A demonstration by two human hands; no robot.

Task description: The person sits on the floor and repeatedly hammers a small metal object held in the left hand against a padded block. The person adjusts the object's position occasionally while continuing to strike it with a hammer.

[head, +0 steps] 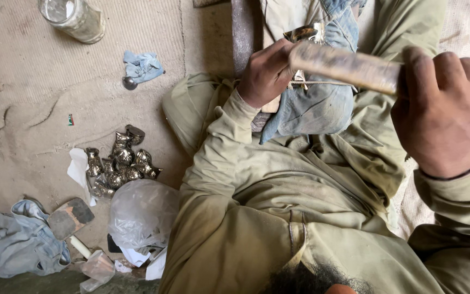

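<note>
My left hand grips a small shiny metal piece, holding it against a blue cloth over my knee. My right hand is closed around the handle end of a long worn file-like tool, whose far end lies across the metal piece by my left fingers. I sit on the floor in olive-green clothes, knees drawn up.
A pile of several small shiny metal pieces lies on the sandy mat at left. A glass jar stands top left, a crumpled blue rag near it, a clear plastic bag and a grey cloth lower left.
</note>
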